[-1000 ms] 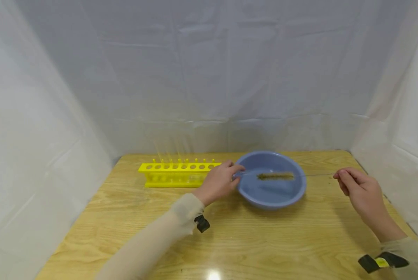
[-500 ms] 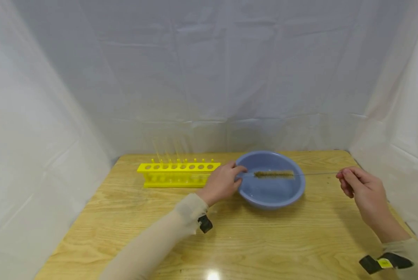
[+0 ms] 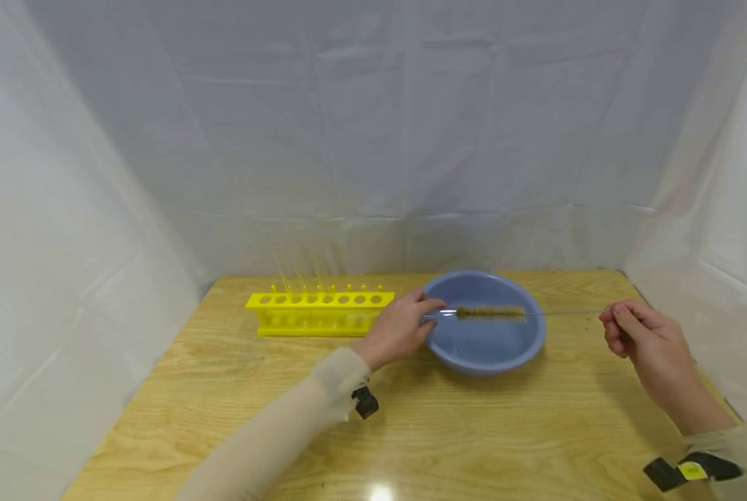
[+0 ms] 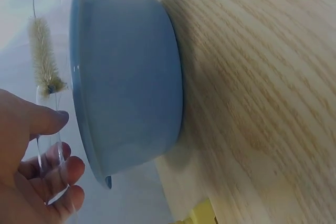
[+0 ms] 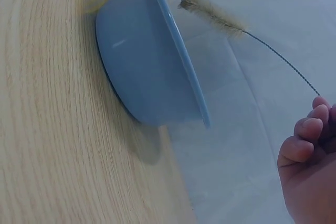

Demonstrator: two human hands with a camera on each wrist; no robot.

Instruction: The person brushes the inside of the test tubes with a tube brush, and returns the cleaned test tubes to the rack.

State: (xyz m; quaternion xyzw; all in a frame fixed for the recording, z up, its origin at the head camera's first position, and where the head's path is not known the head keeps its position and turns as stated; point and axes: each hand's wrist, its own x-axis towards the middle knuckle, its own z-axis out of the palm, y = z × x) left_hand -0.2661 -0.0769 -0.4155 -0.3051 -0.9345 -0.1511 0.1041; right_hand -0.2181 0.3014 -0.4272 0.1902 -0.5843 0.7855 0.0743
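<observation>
In the head view my left hand (image 3: 398,327) grips a clear glass test tube (image 3: 448,314) lying roughly level at the left rim of a blue basin (image 3: 485,353). The thumb and curled fingers wrap the glass, as the left wrist view shows. My right hand (image 3: 652,348) pinches the far end of the thin twisted wire (image 5: 283,59) of a test tube brush (image 3: 491,314). The tan bristles stretch over the basin, and their tip is right at the tube's mouth. In the right wrist view the wire bows in a curve.
Left of the basin stands a yellow test tube rack (image 3: 320,300), with several clear tubes (image 3: 317,264) sticking up from it. Its right end is hidden behind my left hand. Pale plastic sheeting (image 3: 373,139) walls the back and sides of the wooden table (image 3: 448,431).
My left hand has shifted slightly right with the test tube, and the gap between the tube's mouth and the brush tip has closed. The right hand has barely moved.
</observation>
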